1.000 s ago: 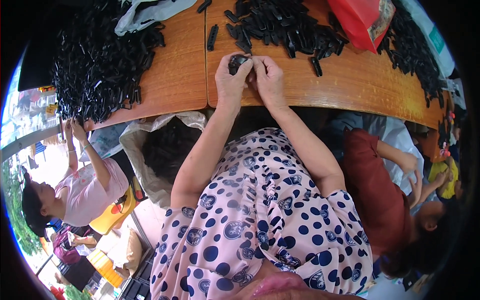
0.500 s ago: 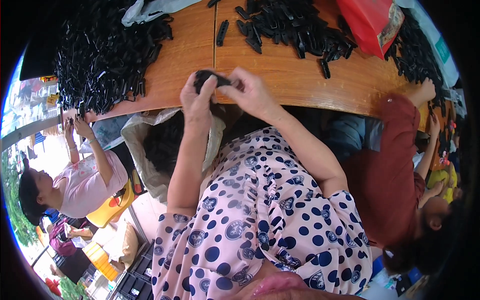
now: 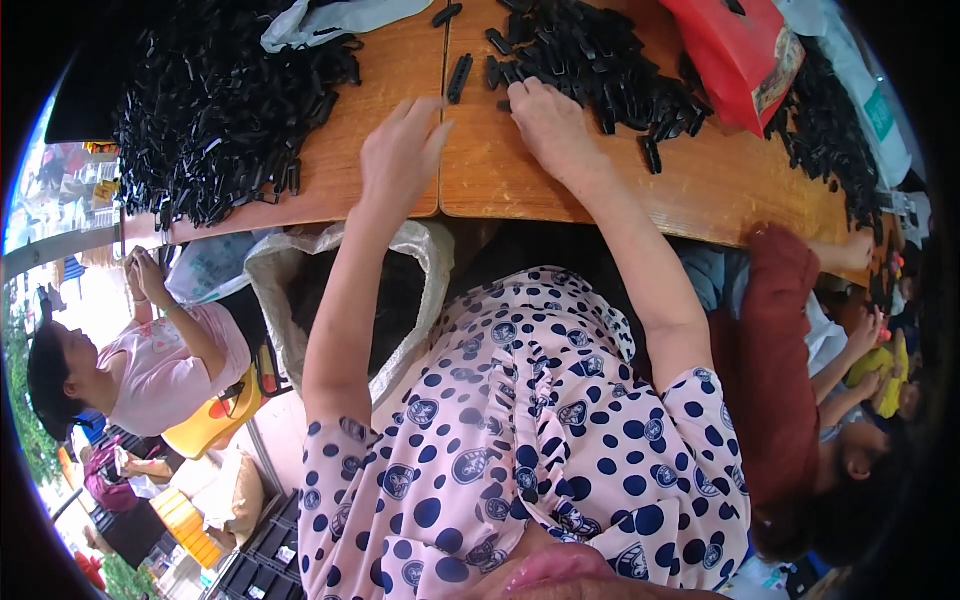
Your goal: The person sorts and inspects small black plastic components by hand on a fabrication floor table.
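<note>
My left hand (image 3: 398, 155) hovers over the near edge of the table (image 3: 390, 75), its fingers loosely apart and nothing visible in them. My right hand (image 3: 555, 125) reaches farther in, to the left end of a pile of narrow black plastic pieces (image 3: 605, 60). Its fingertips are bent together on a black piece (image 3: 512, 75) there; the grip is partly hidden by the fingers. Between the two hands a loose black piece with small holes (image 3: 460, 79) lies by the table seam, and another short black piece (image 3: 447, 14) is farther back.
A large heap of black pieces (image 3: 215, 130) covers the table's left side. An open white woven sack (image 3: 435, 265) stands below the edge. A red bag (image 3: 730, 50) lies at the back right, beside more black pieces (image 3: 825, 150). People sit left and right, one in a dark red sleeve (image 3: 775, 300).
My hands were together around a black piece above the table edge. They have parted: the left is now without it, and the right has moved forward to the pile.
</note>
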